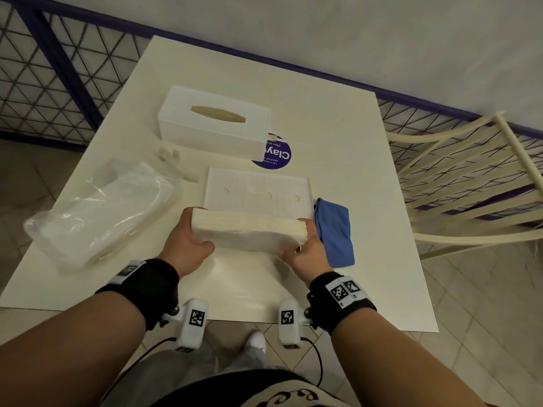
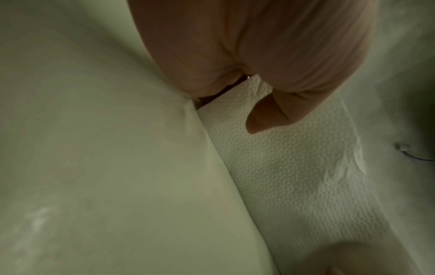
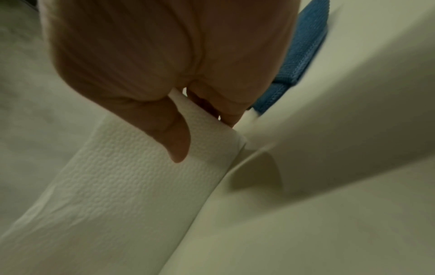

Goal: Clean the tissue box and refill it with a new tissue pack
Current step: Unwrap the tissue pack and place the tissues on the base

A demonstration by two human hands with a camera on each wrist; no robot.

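Note:
A bare stack of white embossed tissues [image 1: 249,232] is held just above the table between both hands. My left hand [image 1: 188,240] grips its left end, thumb on the near face [image 2: 266,119]. My right hand [image 1: 305,248] grips the right end, with the thumb [image 3: 176,141] lying on the tissue stack [image 3: 132,182]. The white tissue box cover [image 1: 214,121] with its oval slot stands at the back. Its flat white base panel [image 1: 258,192] lies just beyond the stack. A folded blue cloth [image 1: 333,230] lies to the right of my right hand.
A crumpled clear plastic wrapper [image 1: 100,212] lies at the table's left. A round purple sticker [image 1: 276,155] shows beside the box cover. Small white plastic pieces [image 1: 173,160] lie near the wrapper. A cream chair [image 1: 470,177] stands to the right; wire fencing runs behind the white table [image 1: 352,142].

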